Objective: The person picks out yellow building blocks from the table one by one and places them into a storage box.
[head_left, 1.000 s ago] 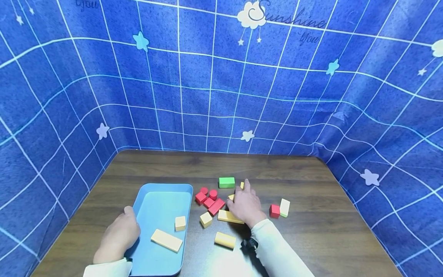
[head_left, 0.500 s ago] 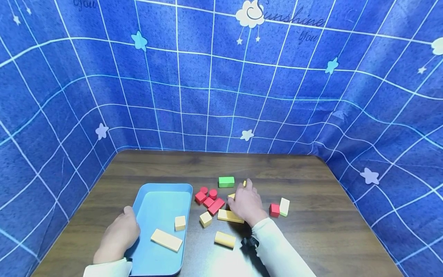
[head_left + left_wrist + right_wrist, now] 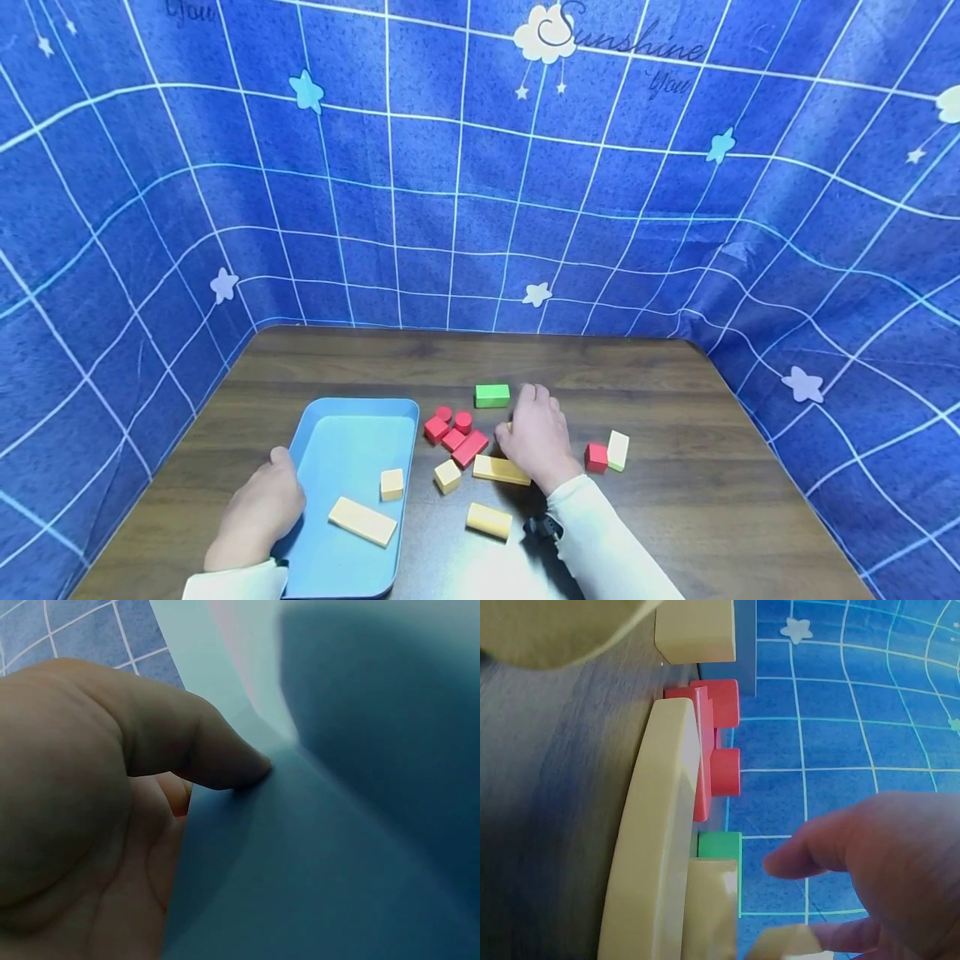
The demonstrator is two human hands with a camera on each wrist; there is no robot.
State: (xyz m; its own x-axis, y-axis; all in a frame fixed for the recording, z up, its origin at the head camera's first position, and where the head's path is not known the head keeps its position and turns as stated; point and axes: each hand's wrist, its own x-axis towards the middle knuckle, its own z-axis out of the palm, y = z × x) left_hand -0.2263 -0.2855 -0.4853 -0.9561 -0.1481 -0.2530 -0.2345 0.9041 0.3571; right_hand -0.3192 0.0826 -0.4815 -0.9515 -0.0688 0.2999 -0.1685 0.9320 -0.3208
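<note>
Gridded blue curtain [image 3: 427, 208] hung across upper half, white cloud [image 3: 542, 37] printed near top centre, light-blue star [image 3: 307, 90] at upper left, brown table [image 3: 360, 362] seen below

smooth plastic tray [image 3: 341, 450]; smooth blocks [image 3: 501, 470]; glossy wood-grain table [image 3: 690, 517]; cloth backdrop [image 3: 427, 212]

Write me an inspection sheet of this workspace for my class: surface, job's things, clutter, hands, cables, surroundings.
Surface: dark wood-grain table, shiny near the front.
Job's things: blue tray holding a yellow cube and flat yellow block; outside, another yellow cube, a long yellow block and yellow cylinder.
Clutter: red blocks clustered beside the tray; green block beyond; red cube and pale block at right.
Left hand: grips the tray's left rim.
Right hand: extended past the long yellow block; grip unclear.
Cables: nothing seen.
Surroundings: blue curtain with stars, behind and alongside.
</note>
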